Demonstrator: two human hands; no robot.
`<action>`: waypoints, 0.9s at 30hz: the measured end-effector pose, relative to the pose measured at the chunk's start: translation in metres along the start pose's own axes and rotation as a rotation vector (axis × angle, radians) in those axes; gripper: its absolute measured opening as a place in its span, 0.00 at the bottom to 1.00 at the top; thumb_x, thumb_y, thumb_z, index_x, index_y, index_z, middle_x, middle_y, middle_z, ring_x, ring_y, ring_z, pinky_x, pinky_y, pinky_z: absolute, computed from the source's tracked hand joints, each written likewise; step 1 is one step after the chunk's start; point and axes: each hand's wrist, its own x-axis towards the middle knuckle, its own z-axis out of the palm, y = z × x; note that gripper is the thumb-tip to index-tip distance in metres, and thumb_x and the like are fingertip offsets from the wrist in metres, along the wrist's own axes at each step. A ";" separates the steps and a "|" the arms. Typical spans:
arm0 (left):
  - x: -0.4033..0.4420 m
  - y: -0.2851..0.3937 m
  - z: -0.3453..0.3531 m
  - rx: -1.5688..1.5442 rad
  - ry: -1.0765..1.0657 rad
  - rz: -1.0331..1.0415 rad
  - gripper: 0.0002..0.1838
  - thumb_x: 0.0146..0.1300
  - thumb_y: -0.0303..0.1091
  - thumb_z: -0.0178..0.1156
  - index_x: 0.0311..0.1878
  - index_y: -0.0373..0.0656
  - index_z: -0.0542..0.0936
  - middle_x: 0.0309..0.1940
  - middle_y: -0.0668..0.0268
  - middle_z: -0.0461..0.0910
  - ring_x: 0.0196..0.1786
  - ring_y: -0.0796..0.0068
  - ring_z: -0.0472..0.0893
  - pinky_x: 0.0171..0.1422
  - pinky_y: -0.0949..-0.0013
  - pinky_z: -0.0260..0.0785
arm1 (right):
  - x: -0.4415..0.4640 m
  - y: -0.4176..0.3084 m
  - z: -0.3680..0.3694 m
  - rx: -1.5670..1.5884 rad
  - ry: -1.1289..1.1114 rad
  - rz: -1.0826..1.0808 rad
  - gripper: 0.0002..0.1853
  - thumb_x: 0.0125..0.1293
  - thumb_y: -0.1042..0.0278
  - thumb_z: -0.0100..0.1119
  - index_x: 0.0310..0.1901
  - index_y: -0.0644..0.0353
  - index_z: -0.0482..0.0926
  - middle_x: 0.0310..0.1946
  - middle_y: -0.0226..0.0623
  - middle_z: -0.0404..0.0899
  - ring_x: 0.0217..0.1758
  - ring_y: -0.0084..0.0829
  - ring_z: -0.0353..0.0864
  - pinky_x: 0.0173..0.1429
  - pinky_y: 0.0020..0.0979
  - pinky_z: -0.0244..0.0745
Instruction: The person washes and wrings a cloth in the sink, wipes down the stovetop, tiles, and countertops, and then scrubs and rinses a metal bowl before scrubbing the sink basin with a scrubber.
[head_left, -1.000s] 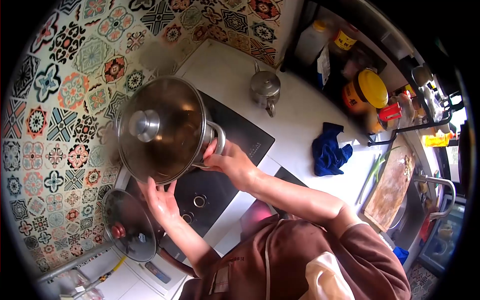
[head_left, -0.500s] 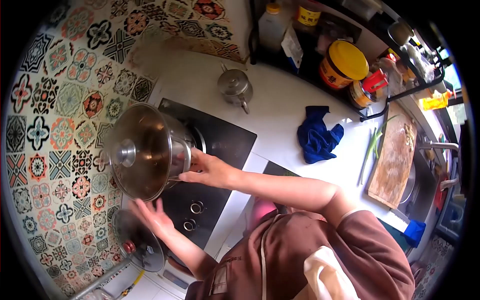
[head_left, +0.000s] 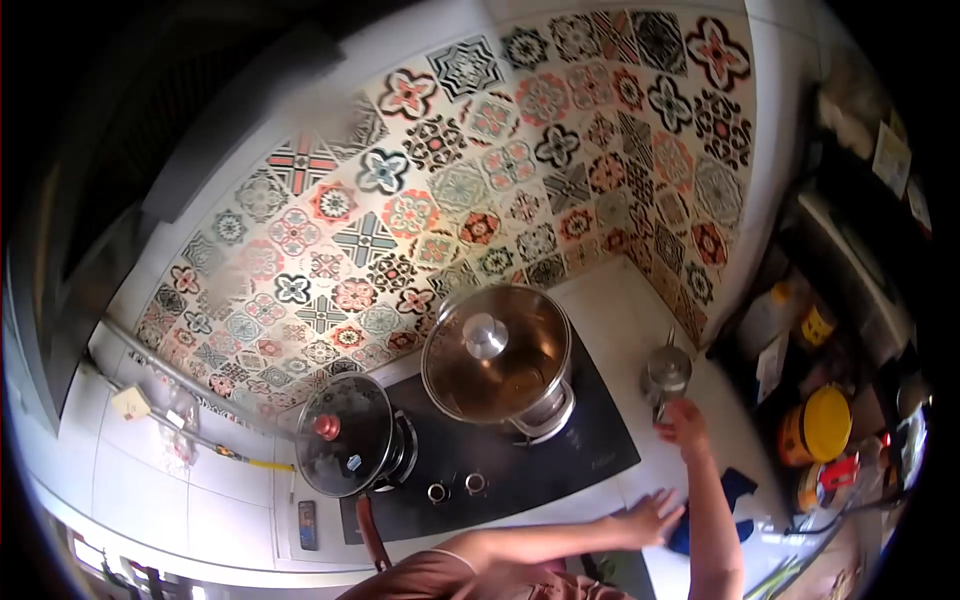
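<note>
My right hand (head_left: 685, 428) is at the near-side handle of a small lidded metal pot (head_left: 667, 368) on the counter, its fingers curled around the handle's end. Lower down, my left hand (head_left: 655, 517) is spread open with nothing in it, beside a dark blue cloth (head_left: 738, 488) partly hidden by my right forearm. A large steel pot with a glass lid (head_left: 510, 375) sits on the black stove (head_left: 520, 475), apart from both hands.
On the stove's left is a wok with a glass lid (head_left: 347, 440) and a wooden handle (head_left: 371, 535). A phone (head_left: 308, 525) lies on the left counter. To the right, a rack holds a yellow-lidded tub (head_left: 827, 423). A patterned tile wall (head_left: 460, 190) rises behind.
My right hand has left the large pot's handle and reached the small metal pot. My left hand has moved from beside the large pot towards the blue cloth. The view has turned left.
</note>
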 end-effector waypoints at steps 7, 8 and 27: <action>0.069 0.015 0.060 -0.054 -0.028 0.158 0.38 0.53 0.43 0.62 0.65 0.37 0.61 0.63 0.46 0.58 0.67 0.47 0.56 0.68 0.47 0.51 | 0.034 0.022 0.006 0.159 -0.172 0.193 0.14 0.69 0.53 0.48 0.42 0.55 0.71 0.31 0.34 0.75 0.30 0.33 0.82 0.30 0.31 0.79; 0.073 0.013 0.062 -0.076 -0.036 0.157 0.38 0.53 0.42 0.62 0.65 0.37 0.61 0.62 0.47 0.59 0.65 0.48 0.57 0.67 0.48 0.52 | 0.035 0.025 0.005 0.156 -0.187 0.202 0.14 0.70 0.53 0.48 0.40 0.55 0.71 0.29 0.34 0.75 0.29 0.33 0.82 0.30 0.31 0.79; -0.082 -0.003 -0.085 -1.211 0.268 -0.165 0.21 0.52 0.34 0.61 0.50 0.40 0.72 0.39 0.68 0.73 0.42 0.79 0.71 0.48 0.74 0.65 | -0.024 0.038 -0.131 0.028 0.112 0.141 0.10 0.61 0.56 0.53 0.27 0.48 0.68 0.20 0.26 0.65 0.19 0.22 0.64 0.22 0.25 0.63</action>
